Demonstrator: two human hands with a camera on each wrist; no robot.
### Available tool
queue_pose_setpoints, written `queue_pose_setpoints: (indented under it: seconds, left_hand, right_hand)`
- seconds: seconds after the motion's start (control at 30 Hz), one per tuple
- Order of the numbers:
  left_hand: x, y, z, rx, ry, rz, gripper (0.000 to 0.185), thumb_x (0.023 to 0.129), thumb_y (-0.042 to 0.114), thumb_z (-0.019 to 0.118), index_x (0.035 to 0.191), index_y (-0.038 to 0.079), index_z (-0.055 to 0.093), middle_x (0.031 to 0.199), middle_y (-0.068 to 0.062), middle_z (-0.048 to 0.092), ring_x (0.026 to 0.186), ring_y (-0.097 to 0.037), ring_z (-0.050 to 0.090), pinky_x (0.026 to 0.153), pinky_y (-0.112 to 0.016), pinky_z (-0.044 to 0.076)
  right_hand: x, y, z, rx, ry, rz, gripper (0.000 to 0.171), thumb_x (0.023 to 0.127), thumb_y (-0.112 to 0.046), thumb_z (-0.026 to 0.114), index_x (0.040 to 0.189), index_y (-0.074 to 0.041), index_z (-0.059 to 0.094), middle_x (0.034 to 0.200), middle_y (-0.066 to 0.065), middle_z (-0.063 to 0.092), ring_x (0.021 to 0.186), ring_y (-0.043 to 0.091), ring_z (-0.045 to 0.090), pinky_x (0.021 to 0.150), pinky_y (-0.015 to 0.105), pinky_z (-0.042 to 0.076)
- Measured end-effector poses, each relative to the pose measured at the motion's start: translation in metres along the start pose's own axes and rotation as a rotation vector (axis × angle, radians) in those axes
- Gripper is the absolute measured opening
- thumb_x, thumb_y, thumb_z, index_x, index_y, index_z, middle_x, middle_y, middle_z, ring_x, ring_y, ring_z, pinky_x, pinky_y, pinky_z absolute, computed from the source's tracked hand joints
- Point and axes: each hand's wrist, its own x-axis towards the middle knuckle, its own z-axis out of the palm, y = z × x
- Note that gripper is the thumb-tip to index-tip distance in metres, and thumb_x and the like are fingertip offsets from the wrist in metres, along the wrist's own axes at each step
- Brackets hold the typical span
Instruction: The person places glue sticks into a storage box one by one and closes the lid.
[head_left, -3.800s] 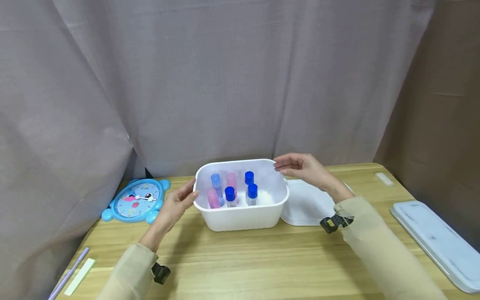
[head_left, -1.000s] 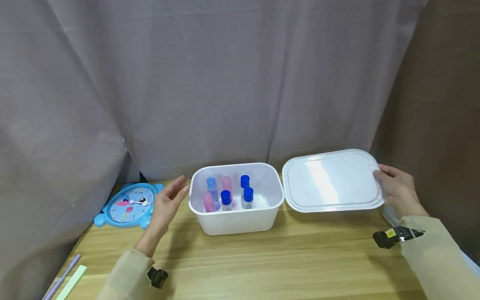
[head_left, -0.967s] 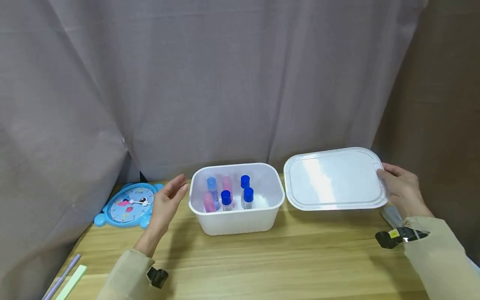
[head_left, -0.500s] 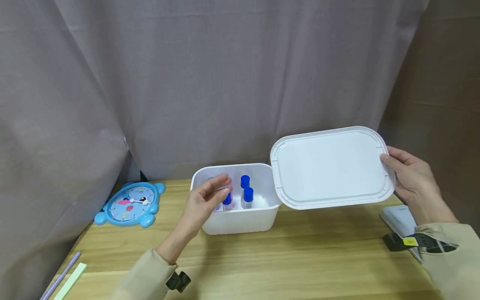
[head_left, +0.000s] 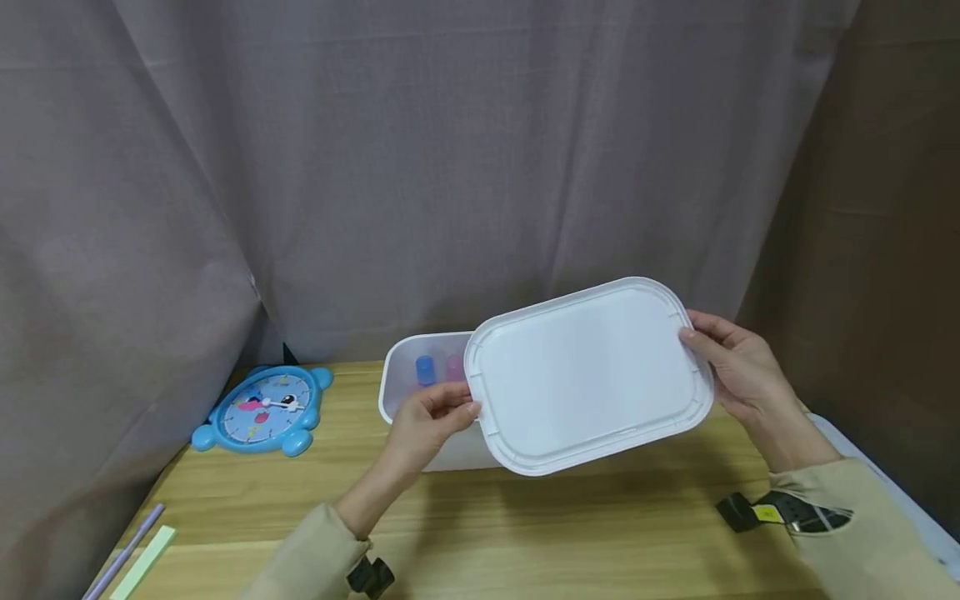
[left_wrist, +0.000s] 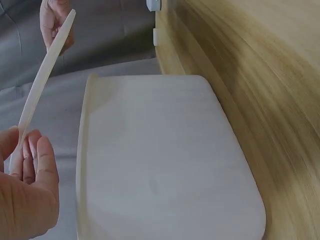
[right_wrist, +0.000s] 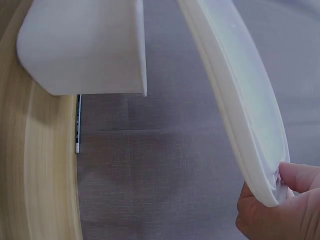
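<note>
A white lid with rounded corners is held tilted in the air, its rimmed face towards me in the head view. My right hand pinches its right end between thumb and fingers. At the opposite end, my left hand pinches the lid's edge. Behind and below the lid stands a white storage box, its right part hidden in the head view. Inside it a blue-capped bottle and a pink-capped bottle still show. Both wrist views show the lid apart from the box.
A blue toy clock lies left of the box. A purple stick and a pale green strip lie at the table's front left. A pale flat case is partly hidden by the right arm. Grey curtain hangs behind.
My right hand took the lid from the table, raised it and moved it left over the box. The left hand left the box's side and moved right, taking hold of the lid's left end.
</note>
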Motion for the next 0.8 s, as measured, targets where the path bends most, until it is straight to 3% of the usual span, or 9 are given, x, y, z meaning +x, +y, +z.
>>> queue_pose_setpoints:
  seconds: [0.1, 0.23, 0.37, 0.47, 0.53, 0.63, 0.73, 0.8]
  left_hand:
    - [-0.002, 0.002, -0.005, 0.0, 0.04, 0.013, 0.025, 0.084, -0.001, 0.066, 0.107, -0.009, 0.065, 0.089, -0.005, 0.067, 0.077, -0.005, 0.06, 0.07, -0.016, 0.053]
    - [-0.005, 0.012, -0.011, 0.01, 0.11, 0.068, 0.022, 0.083, 0.001, 0.068, 0.103, -0.009, 0.066, 0.087, 0.0, 0.067, 0.077, -0.005, 0.059, 0.068, -0.014, 0.051]
    - [-0.003, 0.026, -0.019, 0.016, 0.199, 0.169, 0.019, 0.083, -0.001, 0.068, 0.099, -0.012, 0.066, 0.077, 0.01, 0.066, 0.071, -0.003, 0.06, 0.064, -0.014, 0.052]
    - [0.0, 0.033, -0.027, -0.001, 0.243, 0.253, 0.019, 0.085, -0.005, 0.064, 0.1, -0.015, 0.064, 0.075, 0.014, 0.064, 0.069, -0.002, 0.062, 0.066, -0.017, 0.056]
    - [0.003, 0.035, -0.033, -0.016, 0.253, 0.284, 0.02, 0.086, -0.006, 0.062, 0.105, -0.015, 0.063, 0.077, 0.014, 0.066, 0.072, -0.002, 0.064, 0.07, -0.02, 0.058]
    - [0.005, 0.034, -0.042, -0.012, 0.249, 0.288, 0.026, 0.089, -0.006, 0.058, 0.114, -0.011, 0.062, 0.089, 0.009, 0.07, 0.08, -0.004, 0.066, 0.075, -0.024, 0.058]
    - [0.005, 0.031, -0.052, 0.013, 0.239, 0.251, 0.029, 0.093, 0.0, 0.054, 0.121, -0.005, 0.06, 0.108, -0.003, 0.069, 0.087, -0.005, 0.066, 0.078, -0.027, 0.058]
    - [0.005, 0.028, -0.059, 0.04, 0.24, 0.206, 0.03, 0.095, 0.006, 0.053, 0.124, -0.002, 0.059, 0.12, -0.009, 0.064, 0.091, -0.004, 0.064, 0.078, -0.026, 0.058]
  right_hand:
    - [-0.003, -0.002, 0.01, -0.039, 0.041, -0.066, 0.012, 0.086, -0.009, 0.067, 0.096, -0.016, 0.07, 0.092, -0.005, 0.063, 0.078, 0.004, 0.061, 0.067, 0.016, 0.056]
    - [-0.009, -0.011, 0.028, -0.056, 0.122, -0.248, 0.013, 0.084, -0.002, 0.068, 0.093, -0.011, 0.072, 0.087, -0.003, 0.064, 0.076, 0.005, 0.058, 0.064, 0.012, 0.054]
    - [-0.013, -0.023, 0.046, -0.116, 0.233, -0.481, 0.013, 0.081, 0.005, 0.068, 0.092, 0.0, 0.072, 0.082, 0.0, 0.065, 0.072, 0.007, 0.056, 0.059, 0.01, 0.051]
    - [-0.01, -0.025, 0.057, -0.16, 0.244, -0.595, 0.011, 0.081, 0.009, 0.066, 0.09, 0.005, 0.072, 0.077, 0.0, 0.067, 0.067, 0.007, 0.058, 0.058, 0.011, 0.051]
    - [-0.008, -0.021, 0.059, -0.178, 0.172, -0.615, 0.014, 0.084, 0.009, 0.063, 0.095, 0.007, 0.07, 0.078, -0.001, 0.069, 0.067, 0.006, 0.062, 0.061, 0.012, 0.054]
    - [-0.003, -0.006, 0.057, -0.196, 0.019, -0.568, 0.021, 0.09, 0.005, 0.056, 0.108, 0.007, 0.067, 0.091, -0.003, 0.072, 0.079, 0.005, 0.067, 0.072, 0.015, 0.056]
    - [0.003, 0.011, 0.053, -0.202, -0.113, -0.457, 0.028, 0.095, -0.003, 0.051, 0.12, 0.006, 0.061, 0.105, -0.006, 0.07, 0.092, 0.003, 0.065, 0.08, 0.015, 0.054]
    - [0.007, 0.021, 0.054, -0.197, -0.143, -0.357, 0.032, 0.097, -0.01, 0.051, 0.123, 0.007, 0.057, 0.107, -0.008, 0.068, 0.093, 0.002, 0.064, 0.08, 0.015, 0.054]
